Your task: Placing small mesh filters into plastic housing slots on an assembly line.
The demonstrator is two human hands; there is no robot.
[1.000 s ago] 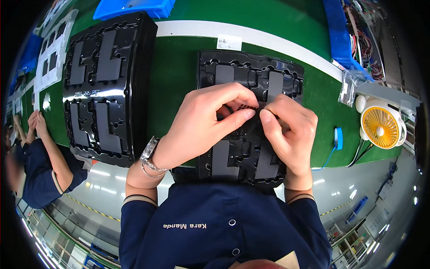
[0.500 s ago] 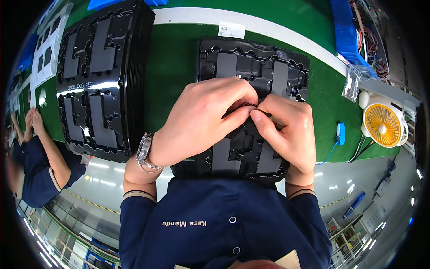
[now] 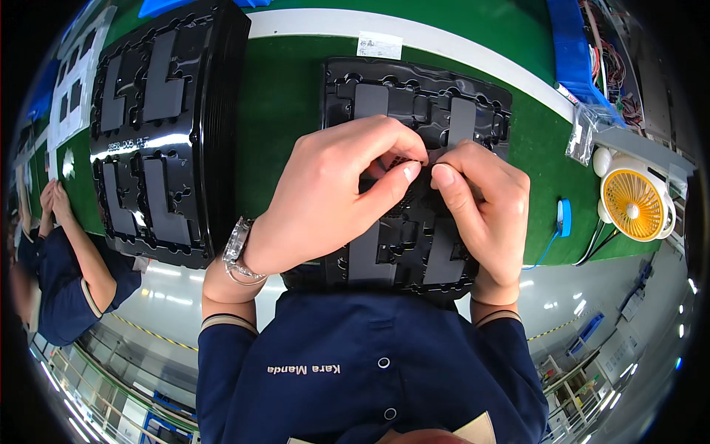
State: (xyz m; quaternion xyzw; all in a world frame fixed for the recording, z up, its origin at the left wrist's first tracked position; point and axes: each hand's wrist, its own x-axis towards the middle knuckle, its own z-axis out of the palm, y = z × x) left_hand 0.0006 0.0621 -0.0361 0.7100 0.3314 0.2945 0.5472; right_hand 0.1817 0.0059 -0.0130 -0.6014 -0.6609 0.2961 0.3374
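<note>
Over a black moulded plastic tray [image 3: 488, 109], my left hand [image 3: 336, 177] and my right hand [image 3: 484, 200] are close together, each in a pinch of thumb and forefinger. A small dark piece [image 3: 397, 162] shows partly behind the left thumb; its kind is too hidden to tell. Whatever lies between my right fingertips is too small to make out. Flat dark grey pieces [image 3: 463, 120] lie in the tray's shaped pockets, some of them L-shaped. My hands hide the tray's middle.
A tall stack of similar black trays [image 3: 151, 137] stands left on the green tabletop [image 3: 274, 111]. At right are a white fan with a yellow grille [image 3: 632, 207], a blue clip-like object on a cord [image 3: 564, 218], a clear bag [image 3: 582, 133] and a blue bin [image 3: 569, 52]. A co-worker [image 3: 70, 274] works far left.
The fingertips of my two hands have drawn slightly apart, the right hand shifting a little to the right. The trays appear a little further left in the view.
</note>
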